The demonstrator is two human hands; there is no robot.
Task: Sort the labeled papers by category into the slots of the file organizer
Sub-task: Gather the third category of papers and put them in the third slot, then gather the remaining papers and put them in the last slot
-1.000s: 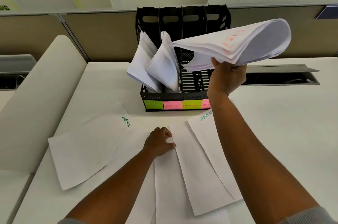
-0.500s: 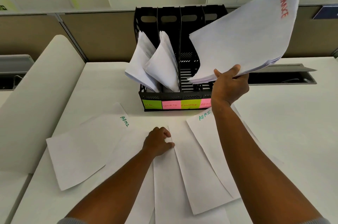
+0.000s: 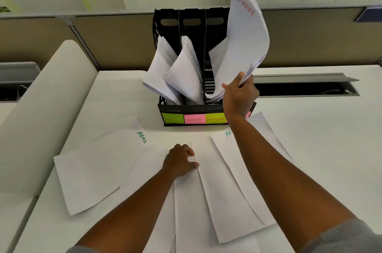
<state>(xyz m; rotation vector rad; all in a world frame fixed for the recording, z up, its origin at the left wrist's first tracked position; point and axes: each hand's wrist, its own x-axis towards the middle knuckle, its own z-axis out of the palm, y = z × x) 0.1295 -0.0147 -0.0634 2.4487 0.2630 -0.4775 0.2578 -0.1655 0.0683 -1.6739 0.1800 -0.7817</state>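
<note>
Your right hand [image 3: 239,95] has its grip clamped on the paper stack [image 3: 241,46], which rises above it over the file organizer [image 3: 171,108]; the lower end dips into the third slot. Your left hand [image 3: 179,159] rests curled on the sheets [image 3: 217,201] on the desk [image 3: 310,139].

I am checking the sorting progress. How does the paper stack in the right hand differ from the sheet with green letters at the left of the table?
The paper stack is several sheets, upright and curved, its lower end entering the third slot of the file organizer; the green-lettered sheet is single and lies flat. The stack bears red writing, the sheet green. The right hand holds the stack; no hand touches the sheet. Both are white.
</note>
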